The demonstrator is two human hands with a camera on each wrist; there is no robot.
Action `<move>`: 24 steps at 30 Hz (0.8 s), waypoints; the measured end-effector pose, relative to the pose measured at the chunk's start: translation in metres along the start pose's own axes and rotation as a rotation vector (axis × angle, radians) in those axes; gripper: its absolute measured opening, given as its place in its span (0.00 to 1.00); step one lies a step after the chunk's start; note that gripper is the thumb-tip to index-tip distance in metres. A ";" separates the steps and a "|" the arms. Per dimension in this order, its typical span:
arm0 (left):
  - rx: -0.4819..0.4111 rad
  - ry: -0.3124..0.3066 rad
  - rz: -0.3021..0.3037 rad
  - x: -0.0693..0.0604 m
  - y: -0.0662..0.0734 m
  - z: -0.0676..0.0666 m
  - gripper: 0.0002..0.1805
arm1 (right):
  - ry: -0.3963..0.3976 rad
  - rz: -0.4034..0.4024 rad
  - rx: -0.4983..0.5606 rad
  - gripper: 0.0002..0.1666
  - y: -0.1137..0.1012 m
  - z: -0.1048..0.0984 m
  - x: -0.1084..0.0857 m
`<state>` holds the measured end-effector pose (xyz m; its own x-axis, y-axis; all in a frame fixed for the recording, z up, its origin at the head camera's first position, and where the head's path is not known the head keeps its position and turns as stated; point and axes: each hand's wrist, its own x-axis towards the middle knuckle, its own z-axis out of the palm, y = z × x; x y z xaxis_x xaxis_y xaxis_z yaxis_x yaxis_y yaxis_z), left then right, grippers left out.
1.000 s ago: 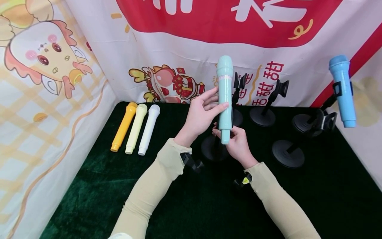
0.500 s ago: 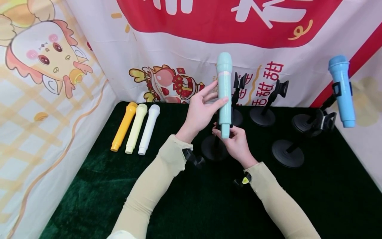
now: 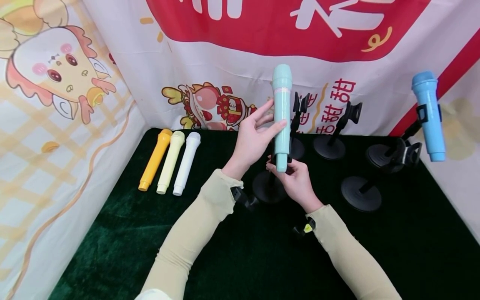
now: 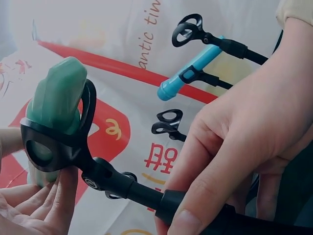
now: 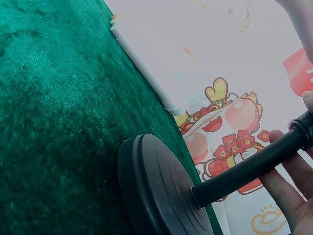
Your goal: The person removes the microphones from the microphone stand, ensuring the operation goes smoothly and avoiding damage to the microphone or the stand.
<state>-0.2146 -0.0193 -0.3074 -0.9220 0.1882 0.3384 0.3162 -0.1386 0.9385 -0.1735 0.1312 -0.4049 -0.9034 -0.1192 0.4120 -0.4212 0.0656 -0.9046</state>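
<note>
Mint microphone above tabletop, tilted, head toward far edge, lower body between arms of clip (tail poking past); left hand, nearer grip, pinches mid-body; right hand grips stem below clip.

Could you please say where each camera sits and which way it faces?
Head: on the head, facing forward and down at the table; left hand, right hand and sleeves show.
Left wrist: worn there, facing the green microphone; both hands show.
Right wrist: worn there, facing the stand base; right-hand fingers show.
Shared by head and left wrist: blue microphone.
</note>
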 end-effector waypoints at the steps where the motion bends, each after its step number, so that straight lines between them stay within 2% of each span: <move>1: 0.012 -0.010 0.005 -0.001 0.000 0.000 0.36 | 0.001 -0.002 -0.006 0.12 0.000 0.000 0.000; 6: 0.051 -0.077 0.031 -0.007 0.003 -0.002 0.43 | 0.002 -0.017 -0.025 0.10 -0.002 0.000 -0.001; 12: 0.039 -0.126 0.043 -0.013 0.006 -0.004 0.46 | -0.002 -0.010 -0.037 0.12 -0.003 0.000 -0.002; 16: 0.048 -0.128 0.044 -0.016 0.007 -0.005 0.45 | -0.001 -0.012 -0.044 0.13 -0.003 0.000 -0.002; 24: 0.032 -0.106 0.029 -0.014 0.010 -0.004 0.43 | 0.005 -0.028 -0.018 0.10 0.001 0.000 -0.001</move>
<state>-0.1994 -0.0268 -0.3033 -0.8841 0.2870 0.3689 0.3507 -0.1143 0.9295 -0.1732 0.1313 -0.4063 -0.8917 -0.1159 0.4374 -0.4474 0.0805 -0.8907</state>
